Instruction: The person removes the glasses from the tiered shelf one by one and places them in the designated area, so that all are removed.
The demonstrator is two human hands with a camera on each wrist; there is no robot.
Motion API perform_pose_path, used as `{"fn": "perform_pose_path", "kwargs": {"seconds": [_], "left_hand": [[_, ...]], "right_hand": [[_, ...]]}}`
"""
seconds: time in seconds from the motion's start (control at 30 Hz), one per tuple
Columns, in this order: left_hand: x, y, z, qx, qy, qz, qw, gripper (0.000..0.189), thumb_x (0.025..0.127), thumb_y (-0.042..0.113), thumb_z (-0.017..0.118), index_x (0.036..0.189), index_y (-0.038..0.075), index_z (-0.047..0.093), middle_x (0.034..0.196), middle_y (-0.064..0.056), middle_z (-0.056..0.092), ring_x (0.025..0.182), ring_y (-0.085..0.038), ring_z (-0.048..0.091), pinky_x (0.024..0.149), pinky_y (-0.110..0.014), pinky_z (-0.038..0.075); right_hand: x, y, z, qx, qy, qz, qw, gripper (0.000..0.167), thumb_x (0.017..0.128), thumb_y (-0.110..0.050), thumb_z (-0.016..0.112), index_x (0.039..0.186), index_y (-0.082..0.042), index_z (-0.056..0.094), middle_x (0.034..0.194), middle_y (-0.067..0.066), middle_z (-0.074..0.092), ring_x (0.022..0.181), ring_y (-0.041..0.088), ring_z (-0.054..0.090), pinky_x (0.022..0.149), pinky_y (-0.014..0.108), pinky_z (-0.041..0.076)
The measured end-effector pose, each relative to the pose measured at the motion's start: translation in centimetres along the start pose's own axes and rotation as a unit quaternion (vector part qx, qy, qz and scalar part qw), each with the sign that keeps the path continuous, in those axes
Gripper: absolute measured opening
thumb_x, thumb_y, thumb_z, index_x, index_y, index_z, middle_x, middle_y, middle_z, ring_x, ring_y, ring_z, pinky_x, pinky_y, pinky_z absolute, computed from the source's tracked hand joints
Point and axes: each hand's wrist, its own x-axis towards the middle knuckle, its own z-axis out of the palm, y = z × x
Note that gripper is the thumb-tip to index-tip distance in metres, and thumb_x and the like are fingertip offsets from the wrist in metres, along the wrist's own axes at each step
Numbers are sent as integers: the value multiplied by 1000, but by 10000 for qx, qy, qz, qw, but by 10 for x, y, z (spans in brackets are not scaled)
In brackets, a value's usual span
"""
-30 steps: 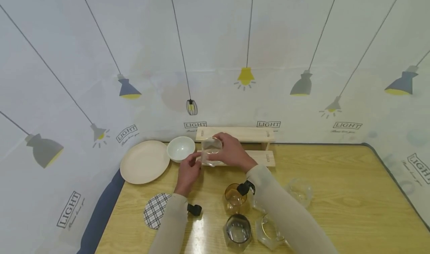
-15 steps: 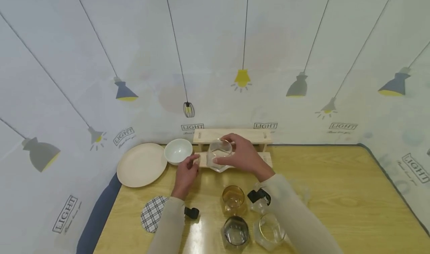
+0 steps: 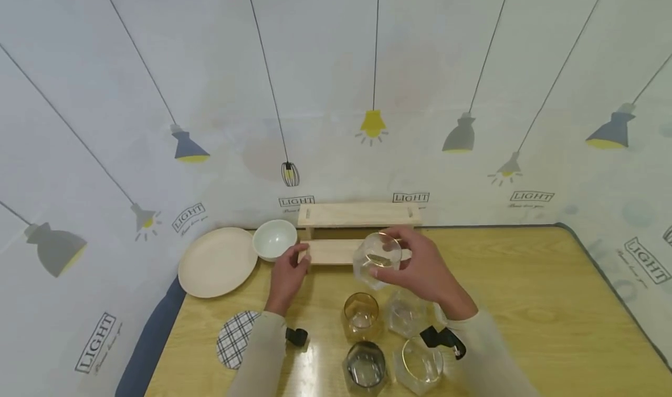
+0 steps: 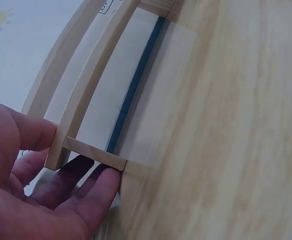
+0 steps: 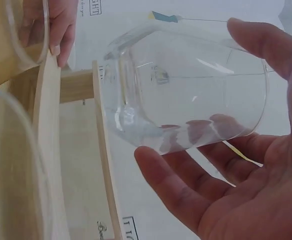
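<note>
My right hand [image 3: 427,269] holds a clear faceted glass [image 3: 375,264], thumb on one side and fingers on the other. In the right wrist view that clear glass [image 5: 186,90] lies tilted across the hand, with nothing in it. A two-step wooden rack [image 3: 331,252] stands against the wall, and the glass overlaps its lower plank's right part in the head view. My left hand [image 3: 287,271] grips the rack's left end. In the left wrist view the thumb and fingers bend round the end of the wooden rack [image 4: 86,90].
A pale green bowl [image 3: 275,241] and a cream plate [image 3: 217,263] stand left of the rack. Nearer are an amber glass [image 3: 361,316], a grey glass [image 3: 365,366] and clear glasses [image 3: 420,363]. A checked round mat [image 3: 236,340] lies by the left forearm.
My right hand has carried the clear glass rightward and nearer to me, from the lower plank's left end to its right end. The left hand stays at the rack's left end.
</note>
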Motion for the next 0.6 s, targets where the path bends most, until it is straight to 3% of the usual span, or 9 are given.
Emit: {"fn": "perform_pose_path", "kwargs": {"seconds": [0.1,0.23,0.37,0.47,0.6], "left_hand": [[-2,-3,3,22,21,9,10000,32,103,21,69,135,15,70,156,-10,58,148,-29,51,105,-48,58],[-3,-3,6,156,117,62,9998,33,102,27,71,133,19,72,154,-8,61,142,-28,57,105,-47,58],[-5,0,7,206,130,54,9997,31,101,28,72,131,20,73,143,-9,68,115,-26,71,90,-42,62],[-6,1,6,139,144,71,9998,30,101,25,72,131,19,73,141,-9,69,97,-23,70,78,-36,61],[-6,1,5,235,228,150,9994,31,102,26,71,132,19,73,142,-7,69,105,-23,71,82,-37,61]], "right_hand": [[-15,7,-7,-113,161,-134,9997,68,81,-38,93,139,-23,61,127,8,69,114,26,65,80,35,62],[-35,17,-18,-419,446,-456,9971,67,81,-32,93,140,-24,62,125,3,71,118,20,64,80,33,62],[-54,25,-30,-585,620,-620,9944,68,80,-26,94,141,-23,63,127,0,70,117,8,63,78,30,62],[-64,29,-35,-663,713,-653,9931,68,79,-25,95,140,-22,64,129,-4,69,116,1,61,77,29,62],[-78,34,-40,-813,886,-669,9905,70,78,-24,96,140,-27,64,127,-7,69,114,-3,59,75,28,61]]}}
